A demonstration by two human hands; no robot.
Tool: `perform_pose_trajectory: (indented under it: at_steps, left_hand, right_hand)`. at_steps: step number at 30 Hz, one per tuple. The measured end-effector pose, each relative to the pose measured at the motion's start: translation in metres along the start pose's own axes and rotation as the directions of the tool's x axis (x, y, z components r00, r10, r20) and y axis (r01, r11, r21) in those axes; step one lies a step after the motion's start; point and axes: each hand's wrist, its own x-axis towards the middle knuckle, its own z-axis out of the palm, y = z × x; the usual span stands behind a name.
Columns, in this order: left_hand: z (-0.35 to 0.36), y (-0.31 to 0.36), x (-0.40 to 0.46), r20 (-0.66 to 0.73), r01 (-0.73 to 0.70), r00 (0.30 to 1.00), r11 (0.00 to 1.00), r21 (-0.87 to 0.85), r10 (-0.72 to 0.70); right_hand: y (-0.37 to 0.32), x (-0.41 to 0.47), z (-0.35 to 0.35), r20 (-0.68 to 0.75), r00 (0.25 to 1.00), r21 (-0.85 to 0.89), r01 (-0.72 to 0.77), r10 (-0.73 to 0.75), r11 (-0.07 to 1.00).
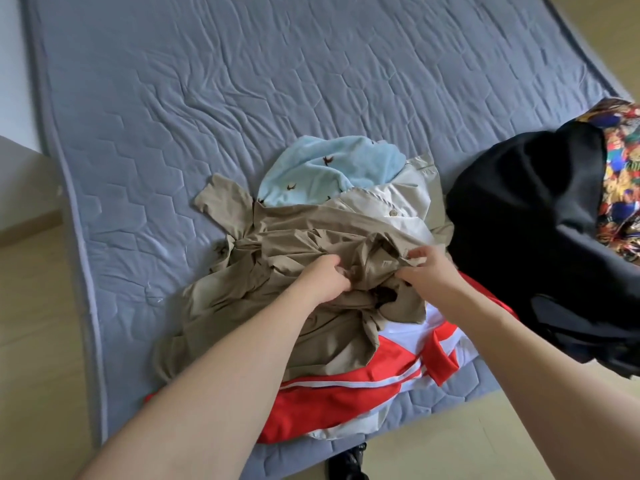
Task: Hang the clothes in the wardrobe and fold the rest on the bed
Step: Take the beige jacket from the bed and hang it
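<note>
Surface: grey-blue quilted mattress (214, 98), bare, wrinkled.
Room: pale wooden floor (31, 341) seen beside the mattress.
Task item: crumpled beige fabric shirt (277, 271), at the mattress's near edge, atop a red-and-white garment (346, 386).
Left hand (327, 278): fingers curled into the shirt.
Right hand (426, 271): shirt fabric pinched.
Neighbours: light blue towel (329, 171) behind the shirt; black garment (526, 216) to its right.

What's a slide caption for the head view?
Both hands grip a crumpled khaki shirt atop a clothes pile.

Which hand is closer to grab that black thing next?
The right hand. It grips the tan shirt right beside the black garment, which lies on the right of the bed. The left hand grips the shirt farther over, so it would probably have to cross.
</note>
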Motion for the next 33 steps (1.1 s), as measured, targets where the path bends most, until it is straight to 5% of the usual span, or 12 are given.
perform_pose_trajectory:
  at_steps: [5, 14, 21, 24, 28, 33]
  left_hand:
    - [-0.028, 0.004, -0.049, -0.195, -0.021, 0.981, 0.998, -0.061, 0.009]
    - [-0.163, 0.061, -0.243, -0.605, 0.047, 0.795, 0.988, 0.147, 0.052]
    - [-0.262, 0.045, -0.436, -0.867, 0.009, 0.497, 0.998, 0.06, 0.048]
    - [-0.294, 0.018, -0.511, -0.928, -0.095, 0.366, 0.995, 0.029, 0.062]
    - [-0.326, -0.035, -0.606, -0.986, -0.268, 0.139, 0.956, -0.122, -0.087]
    - [-0.353, -0.117, -0.706, -0.963, -0.419, 0.035, 0.871, -0.256, -0.266]
  right_hand:
    - [-0.011, -0.029, -0.003, -0.047, 0.99, -0.553, 0.087, -0.135, 0.829]
    - [-0.134, -0.18, -0.015, -0.19, 0.747, -0.703, 0.35, -0.638, 0.619]
    - [-0.268, -0.334, 0.006, 0.009, 0.682, -0.533, 0.622, -0.732, 0.574]
    - [-0.321, -0.398, 0.037, 0.092, 0.642, -0.425, 0.717, -0.761, 0.553]
    - [-0.373, -0.487, 0.096, 0.118, 0.515, -0.301, 0.833, -0.849, 0.464]
    - [-0.405, -0.578, 0.182, 0.145, 0.536, -0.114, 0.844, -0.832, 0.524]
